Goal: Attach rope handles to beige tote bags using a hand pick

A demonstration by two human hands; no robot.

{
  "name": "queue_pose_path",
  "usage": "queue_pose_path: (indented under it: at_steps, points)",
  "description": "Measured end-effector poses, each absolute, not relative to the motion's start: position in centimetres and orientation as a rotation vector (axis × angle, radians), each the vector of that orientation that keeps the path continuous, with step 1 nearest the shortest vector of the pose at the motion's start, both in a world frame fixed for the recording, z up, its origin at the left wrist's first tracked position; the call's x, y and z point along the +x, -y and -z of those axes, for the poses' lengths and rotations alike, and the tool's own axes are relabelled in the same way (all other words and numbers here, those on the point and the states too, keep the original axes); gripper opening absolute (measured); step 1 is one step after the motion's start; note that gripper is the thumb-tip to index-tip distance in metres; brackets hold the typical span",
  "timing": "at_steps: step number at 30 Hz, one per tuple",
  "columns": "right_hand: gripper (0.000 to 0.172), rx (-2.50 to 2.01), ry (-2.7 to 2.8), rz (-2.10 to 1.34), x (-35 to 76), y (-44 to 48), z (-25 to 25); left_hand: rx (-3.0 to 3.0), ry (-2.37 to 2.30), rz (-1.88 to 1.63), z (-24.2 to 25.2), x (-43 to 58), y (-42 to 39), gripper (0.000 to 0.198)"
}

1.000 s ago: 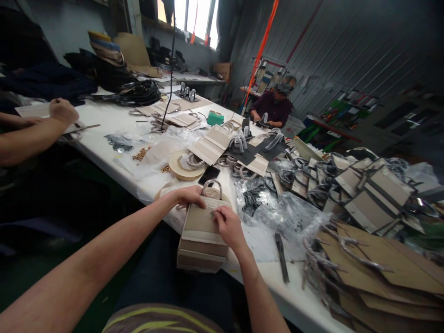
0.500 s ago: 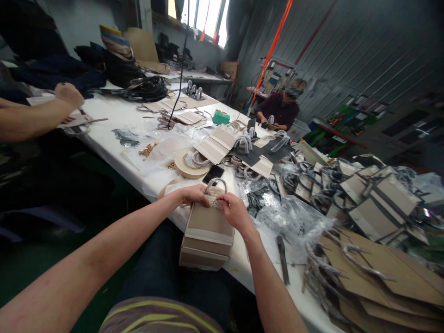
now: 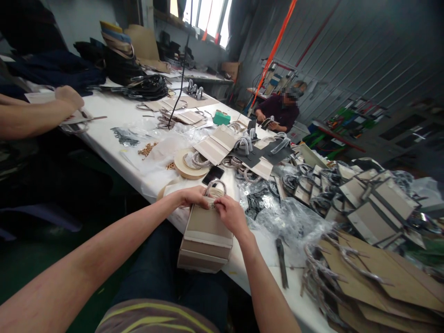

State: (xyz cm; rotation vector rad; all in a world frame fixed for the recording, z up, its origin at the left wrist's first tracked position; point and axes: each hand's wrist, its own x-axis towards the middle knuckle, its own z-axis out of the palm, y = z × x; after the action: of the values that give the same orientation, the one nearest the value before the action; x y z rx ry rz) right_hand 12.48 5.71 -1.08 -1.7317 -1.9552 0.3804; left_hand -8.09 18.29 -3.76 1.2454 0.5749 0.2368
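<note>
A beige flat bag panel (image 3: 206, 231) with pale bands hangs over the near edge of the white table (image 3: 114, 115). Its looped handle (image 3: 215, 186) points away from me. My left hand (image 3: 193, 196) pinches the panel's top edge from the left, fingers closed. My right hand (image 3: 229, 213) pinches the same top edge just below the handle, fingers curled tight. The two hands nearly touch.
A dark flat tool (image 3: 280, 261) lies right of my arm. Stacks of similar panels (image 3: 367, 273) fill the right. Crumpled clear plastic (image 3: 287, 217), a tape roll (image 3: 186, 164) and a phone (image 3: 212, 175) lie beyond. Another person's arm (image 3: 38, 115) rests at left; a seated person (image 3: 280, 108) works far off.
My right hand moved from the panel's face up to its top edge beside my left hand. The view shifted slightly; the panel stayed over the table edge.
</note>
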Motion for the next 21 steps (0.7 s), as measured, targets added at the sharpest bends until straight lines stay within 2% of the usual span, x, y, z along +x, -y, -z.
queue_pose_path:
  at_steps: [5,11,16,21]
  points:
    - [0.021,-1.698,1.897,-0.300,12.1,-4.8,2.0,1.235,-0.580,-0.261,3.5,-8.0,-18.0,0.047]
    - [0.034,-1.658,1.970,-0.269,12.3,-4.0,2.3,1.281,-0.602,-0.250,3.1,-7.9,-18.0,0.040]
    - [0.037,-1.717,2.008,-0.244,11.9,-3.3,2.6,1.281,-0.621,-0.267,3.2,-7.8,-17.8,0.037]
    - [0.054,-1.661,1.995,-0.229,11.8,-2.4,3.1,1.266,-0.629,-0.228,3.1,-7.7,-17.8,0.040]
